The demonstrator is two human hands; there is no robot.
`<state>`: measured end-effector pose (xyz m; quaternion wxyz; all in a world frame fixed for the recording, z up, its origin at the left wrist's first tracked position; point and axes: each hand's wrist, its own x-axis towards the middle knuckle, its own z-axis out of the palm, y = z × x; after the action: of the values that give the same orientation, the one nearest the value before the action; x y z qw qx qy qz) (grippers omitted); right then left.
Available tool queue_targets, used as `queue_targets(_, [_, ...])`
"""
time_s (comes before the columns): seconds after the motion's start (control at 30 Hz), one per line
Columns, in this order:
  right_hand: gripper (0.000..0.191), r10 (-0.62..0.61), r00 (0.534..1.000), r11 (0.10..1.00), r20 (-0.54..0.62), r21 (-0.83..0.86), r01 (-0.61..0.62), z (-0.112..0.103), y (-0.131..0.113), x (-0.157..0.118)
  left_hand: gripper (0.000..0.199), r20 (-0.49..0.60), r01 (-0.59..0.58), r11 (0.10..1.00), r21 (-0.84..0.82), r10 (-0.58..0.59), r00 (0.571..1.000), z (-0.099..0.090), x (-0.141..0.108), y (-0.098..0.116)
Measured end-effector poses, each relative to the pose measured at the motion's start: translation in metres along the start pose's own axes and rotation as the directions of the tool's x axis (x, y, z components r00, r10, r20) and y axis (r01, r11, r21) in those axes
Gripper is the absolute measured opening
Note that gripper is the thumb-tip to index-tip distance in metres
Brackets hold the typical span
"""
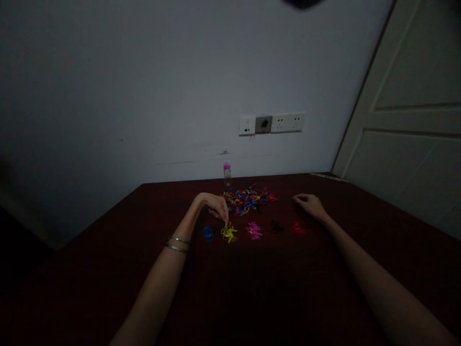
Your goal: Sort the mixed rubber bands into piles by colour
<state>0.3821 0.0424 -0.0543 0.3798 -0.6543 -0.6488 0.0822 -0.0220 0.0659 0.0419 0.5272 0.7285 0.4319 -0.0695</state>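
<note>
My left hand (217, 206) is pinched closed just above a small heap of yellow bands (229, 234), with a yellow band at its fingertips. To the left of that heap lie blue bands (208, 234); to the right are pink bands (254, 231), black bands (277, 226) and red bands (297, 228). Behind them spreads a larger mixed pile of coloured bands (248, 199). My right hand (309, 204) rests on the table right of the mixed pile, fingers curled together; whether anything is between them is too dark to tell.
A clear bottle with a pink cap (227, 175) stands behind the mixed pile, near the wall. The dark red table (201, 298) meets a wall with sockets (288, 123). A pale door (406, 115) is at the right.
</note>
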Motion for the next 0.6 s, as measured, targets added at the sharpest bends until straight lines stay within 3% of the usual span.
queue_targets(0.2, [0.034, 0.015, 1.0, 1.0, 0.009, -0.013, -0.014, 0.0, 0.001, 0.0, 0.02, 0.095, 0.02, 0.999, 0.045, -0.025, 0.995, 0.009, 0.002, 0.007])
queue_targets(0.33, [0.034, -0.001, 1.0, 1.0, 0.017, -0.014, 0.001, 0.0, -0.004, 0.0, 0.021, 0.029, -0.063, 0.998, 0.018, 0.063, 0.998, 0.004, -0.003, 0.007])
queue_targets(0.47, [0.032, -0.078, 0.995, 0.997, 0.064, 0.008, 0.077, 0.0, -0.029, -0.001, 0.023, -0.196, -0.214, 0.977, -0.01, 0.208, 0.958, -0.007, 0.0, -0.008])
queue_targets(0.6, [0.031, -0.167, 0.968, 0.986, 0.19, 0.059, 0.159, 0.006, -0.067, -0.004, 0.028, -0.5, -0.264, 0.96, -0.091, 0.185, 0.846, -0.016, 0.008, -0.031])
